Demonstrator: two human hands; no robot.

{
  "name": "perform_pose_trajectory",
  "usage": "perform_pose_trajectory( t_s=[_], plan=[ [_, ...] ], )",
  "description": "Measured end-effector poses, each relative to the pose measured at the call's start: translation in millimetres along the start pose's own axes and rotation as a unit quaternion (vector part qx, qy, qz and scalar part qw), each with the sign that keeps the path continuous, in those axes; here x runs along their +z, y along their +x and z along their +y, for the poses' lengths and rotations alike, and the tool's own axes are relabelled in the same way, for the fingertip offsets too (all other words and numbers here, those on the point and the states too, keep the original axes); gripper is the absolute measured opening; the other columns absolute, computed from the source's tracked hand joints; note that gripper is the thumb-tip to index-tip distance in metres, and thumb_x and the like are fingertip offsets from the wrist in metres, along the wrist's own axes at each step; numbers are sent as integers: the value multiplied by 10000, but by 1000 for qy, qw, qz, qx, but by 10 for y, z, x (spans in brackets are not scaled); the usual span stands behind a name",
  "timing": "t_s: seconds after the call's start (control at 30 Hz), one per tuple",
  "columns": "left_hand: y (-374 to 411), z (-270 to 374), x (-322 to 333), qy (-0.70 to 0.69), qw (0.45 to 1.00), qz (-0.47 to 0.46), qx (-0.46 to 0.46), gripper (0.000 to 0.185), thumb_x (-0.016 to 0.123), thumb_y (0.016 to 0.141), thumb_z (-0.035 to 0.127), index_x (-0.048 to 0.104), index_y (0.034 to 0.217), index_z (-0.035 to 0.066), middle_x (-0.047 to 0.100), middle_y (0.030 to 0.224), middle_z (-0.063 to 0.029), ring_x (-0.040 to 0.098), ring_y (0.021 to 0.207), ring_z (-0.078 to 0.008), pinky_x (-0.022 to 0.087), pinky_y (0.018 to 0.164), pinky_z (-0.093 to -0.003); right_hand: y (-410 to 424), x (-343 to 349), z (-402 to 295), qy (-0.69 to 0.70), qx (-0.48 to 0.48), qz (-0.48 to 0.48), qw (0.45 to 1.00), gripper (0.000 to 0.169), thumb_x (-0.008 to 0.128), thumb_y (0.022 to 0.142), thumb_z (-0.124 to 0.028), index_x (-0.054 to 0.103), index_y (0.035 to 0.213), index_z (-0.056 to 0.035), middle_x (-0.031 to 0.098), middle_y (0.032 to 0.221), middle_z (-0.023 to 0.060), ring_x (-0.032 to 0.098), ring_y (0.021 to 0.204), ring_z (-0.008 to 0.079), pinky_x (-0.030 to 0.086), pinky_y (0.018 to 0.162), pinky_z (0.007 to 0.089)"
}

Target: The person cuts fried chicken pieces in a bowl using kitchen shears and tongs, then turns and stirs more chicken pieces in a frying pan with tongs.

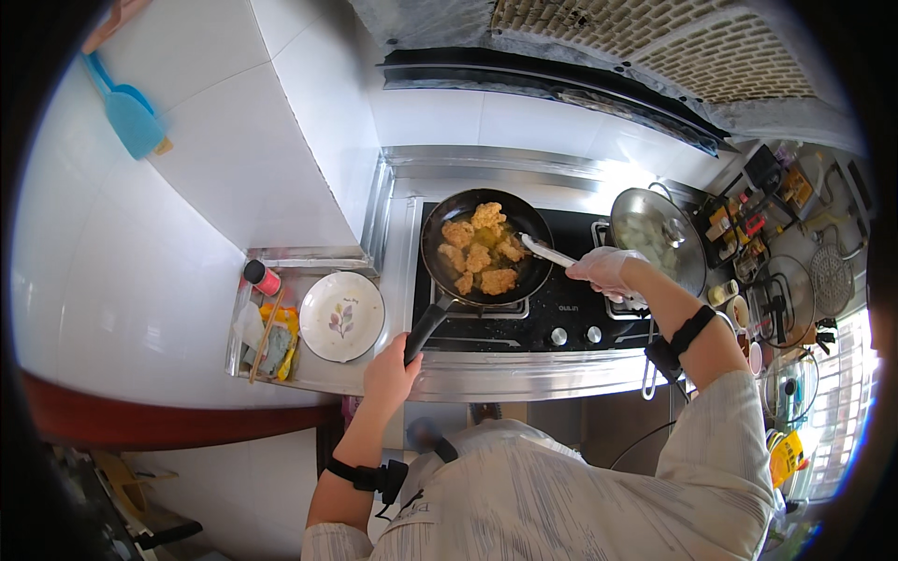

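A black frying pan (pixel 435 263) sits over the left burner of a black gas hob (pixel 491 336). Several golden-brown battered pieces (pixel 479 257) lie in oil inside it. My left hand (pixel 389 372) is closed around the pan's black handle (pixel 425 332). My right hand (pixel 609 272), in a clear disposable glove, grips a white cooking utensil (pixel 551 254). Its tip is at the pan's right side, close to one battered piece; contact cannot be made out. Whether the utensil is a pair of tongs is not clear.
A glass-lidded pan (pixel 658 235) with pale food stands on the right burner. Left of the hob are a white plate (pixel 342 317) with a leaf print and a tray (pixel 233 350) holding a red jar and packets. Condiments (pixel 736 228) crowd the right; a range hood (pixel 554 77) overhangs.
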State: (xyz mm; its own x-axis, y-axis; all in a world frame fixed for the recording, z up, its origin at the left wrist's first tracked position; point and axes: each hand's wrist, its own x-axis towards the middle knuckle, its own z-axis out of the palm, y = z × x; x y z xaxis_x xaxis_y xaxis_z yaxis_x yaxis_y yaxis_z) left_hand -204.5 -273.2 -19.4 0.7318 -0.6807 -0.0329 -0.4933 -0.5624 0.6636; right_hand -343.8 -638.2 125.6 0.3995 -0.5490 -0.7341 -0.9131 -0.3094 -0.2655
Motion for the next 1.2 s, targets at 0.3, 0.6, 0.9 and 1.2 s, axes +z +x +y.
perform_pose_trajectory(
  t_s=[0.3,0.6,0.9,1.2],
  plan=[
    [-13,-5,2,-4,1000,1,-1,379,657,872,271,572,1189,81,662,804,-173,641,775,-391,489,676,-456,-327,267,-278,-434,-124,111,886,355,445,993,-380,548,1164,-86,675,1085,93,669,1018,277,553,808,430],
    [-28,-31,30,13,1000,16,10,401,657,873,275,567,1204,66,663,855,-197,635,792,-412,489,682,-469,35,338,-347,-435,-83,82,893,441,683,836,-82,521,1237,9,665,1153,182,688,1017,312,590,733,424],
    [-38,14,-2,15,1000,-6,-12,421,647,873,288,550,1234,95,676,906,-182,643,840,-411,498,718,-496,-112,515,-533,-558,-74,67,824,694,814,691,-82,501,1303,7,698,1078,146,712,927,288,596,669,390],
    [-14,53,19,3,1000,2,7,419,648,873,265,557,1231,67,669,854,-200,640,805,-415,493,692,-473,302,305,-231,-506,-110,38,855,173,700,789,-34,674,960,-31,709,845,93,705,769,215,560,578,385]
  ],
)
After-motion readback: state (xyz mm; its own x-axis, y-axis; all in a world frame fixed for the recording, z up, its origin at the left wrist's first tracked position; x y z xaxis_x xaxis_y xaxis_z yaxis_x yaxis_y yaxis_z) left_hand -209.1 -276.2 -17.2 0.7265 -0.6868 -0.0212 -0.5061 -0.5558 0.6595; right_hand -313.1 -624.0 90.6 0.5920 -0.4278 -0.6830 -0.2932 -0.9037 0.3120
